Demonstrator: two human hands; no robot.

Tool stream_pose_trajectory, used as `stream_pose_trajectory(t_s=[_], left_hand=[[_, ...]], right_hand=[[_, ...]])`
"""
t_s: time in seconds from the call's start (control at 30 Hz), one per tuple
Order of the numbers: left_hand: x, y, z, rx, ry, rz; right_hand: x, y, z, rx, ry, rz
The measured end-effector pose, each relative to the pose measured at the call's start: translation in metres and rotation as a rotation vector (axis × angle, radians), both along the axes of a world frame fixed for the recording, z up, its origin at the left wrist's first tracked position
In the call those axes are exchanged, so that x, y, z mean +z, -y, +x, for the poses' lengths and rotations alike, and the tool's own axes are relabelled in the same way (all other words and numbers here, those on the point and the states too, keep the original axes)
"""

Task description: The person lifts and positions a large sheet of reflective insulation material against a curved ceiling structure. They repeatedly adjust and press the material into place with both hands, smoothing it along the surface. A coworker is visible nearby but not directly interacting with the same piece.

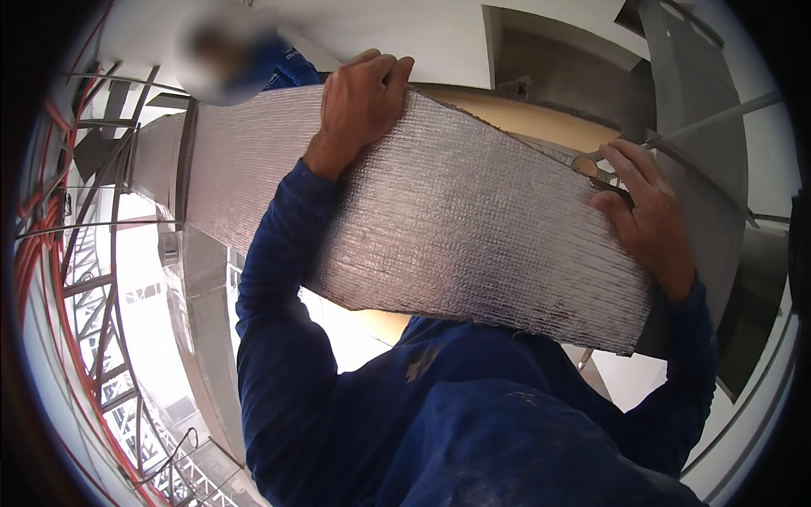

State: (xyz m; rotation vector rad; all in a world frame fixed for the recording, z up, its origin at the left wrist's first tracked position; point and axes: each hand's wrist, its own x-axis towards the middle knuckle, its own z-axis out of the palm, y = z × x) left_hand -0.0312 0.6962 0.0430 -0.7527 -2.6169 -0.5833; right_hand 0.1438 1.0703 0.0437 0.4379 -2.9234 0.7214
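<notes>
A long silver foil-faced insulation sheet (473,220) lies across a duct in front of my chest, its surface finely ribbed. My left hand (365,100) is closed over its far edge, fingers curled down out of sight. At the right end, my right hand (646,211) grips the edge, thumb against the foil and fingers beyond it. Just by those fingertips is a small round tan piece (585,166), whose kind I cannot make out. A bare grey duct (701,169) runs alongside my right hand.
Another person in blue (291,66) is at the far left, behind the sheet. Metal trusses (106,313) and red cables (55,279) line the left side. A thin rod (718,117) crosses at the far right. A grey beam (207,313) stands below left.
</notes>
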Motion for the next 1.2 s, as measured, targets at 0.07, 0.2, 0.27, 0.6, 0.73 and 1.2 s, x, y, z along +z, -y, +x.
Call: stream_pose_trajectory(t_s=[0.07,0.2,0.27,0.6,0.73,1.2], left_hand=[[0.0,0.0,-0.001,0.0,0.009,-0.003],[-0.001,0.003,-0.001,0.002,-0.007,0.074],[-0.003,0.005,-0.005,-0.015,-0.085,0.104],[-0.004,0.017,-0.016,-0.019,0.154,0.025],[-0.002,0.015,-0.017,-0.014,0.183,0.044],[0.0,0.018,-0.018,0.004,0.285,0.018]], right_hand=[[-0.001,-0.001,0.0,0.004,-0.018,-0.03],[-0.004,-0.003,-0.001,-0.007,-0.098,-0.061],[-0.006,-0.003,-0.002,-0.048,-0.116,-0.088],[-0.01,-0.002,-0.006,-0.143,-0.187,0.064],[-0.011,-0.003,-0.008,-0.168,-0.106,-0.001],[-0.009,-0.003,-0.015,-0.233,0.127,-0.032]])
